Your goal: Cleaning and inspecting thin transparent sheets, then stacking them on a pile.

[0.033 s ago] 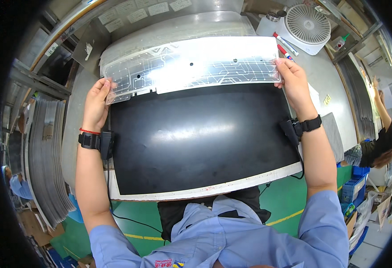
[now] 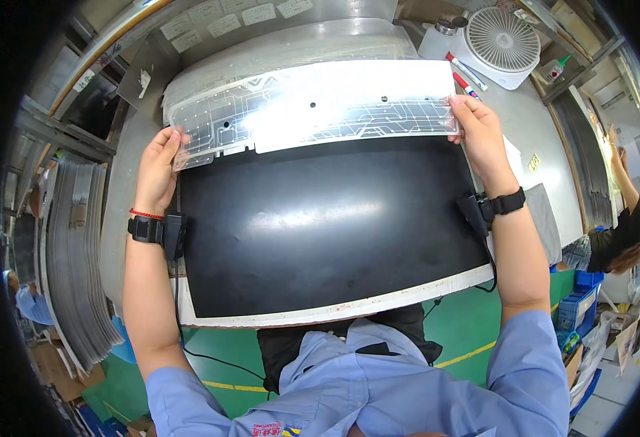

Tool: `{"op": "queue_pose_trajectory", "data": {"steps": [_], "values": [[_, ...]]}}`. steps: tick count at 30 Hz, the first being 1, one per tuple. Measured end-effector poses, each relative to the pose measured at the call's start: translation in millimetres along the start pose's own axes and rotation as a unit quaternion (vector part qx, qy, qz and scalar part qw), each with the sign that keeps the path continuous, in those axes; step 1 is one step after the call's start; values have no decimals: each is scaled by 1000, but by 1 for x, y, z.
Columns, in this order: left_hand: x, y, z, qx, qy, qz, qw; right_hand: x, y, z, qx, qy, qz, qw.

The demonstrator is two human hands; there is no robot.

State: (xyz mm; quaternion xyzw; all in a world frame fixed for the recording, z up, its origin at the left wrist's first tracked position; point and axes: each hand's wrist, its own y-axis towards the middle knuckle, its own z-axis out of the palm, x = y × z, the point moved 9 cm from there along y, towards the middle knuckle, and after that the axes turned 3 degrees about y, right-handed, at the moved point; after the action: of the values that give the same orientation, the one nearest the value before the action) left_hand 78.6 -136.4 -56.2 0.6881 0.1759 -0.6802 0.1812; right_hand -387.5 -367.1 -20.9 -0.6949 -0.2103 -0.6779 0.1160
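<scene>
A long clear plastic film sheet [image 2: 349, 125], printed with fine circuit lines and pierced by a few round holes, is stretched between my hands above the far part of a black mat [image 2: 327, 226]. My left hand [image 2: 159, 169] pinches its left end between thumb and fingers. At the opposite end, my right hand [image 2: 481, 138] grips the right edge the same way. Bright glare washes out the film's middle. Whether its near edge touches the mat, I cannot tell. Both wrists carry black straps with small dark devices.
A stack of clear sheets [image 2: 334, 40] lies behind the film. To the far right stand a white fan [image 2: 502, 45], markers [image 2: 467, 86] and a green-tipped bottle [image 2: 555, 69]. Tall sheet stacks [image 2: 79, 240] flank the table at left. Another person [image 2: 622, 233] is at the right.
</scene>
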Motion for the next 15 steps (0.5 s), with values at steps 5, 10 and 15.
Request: {"op": "queue_pose_trajectory", "data": {"steps": [5,10,15], "values": [[-2,-1,4,-2,8,-2,1000,-3,3,-2,8,38,-1,999],[0,0,2,24,6,-7,1000,-1,2,-2,-9,66,4,998],[-1,-1,3,18,3,-2,1000,-1,1,-3,10,30,6,999]]}}
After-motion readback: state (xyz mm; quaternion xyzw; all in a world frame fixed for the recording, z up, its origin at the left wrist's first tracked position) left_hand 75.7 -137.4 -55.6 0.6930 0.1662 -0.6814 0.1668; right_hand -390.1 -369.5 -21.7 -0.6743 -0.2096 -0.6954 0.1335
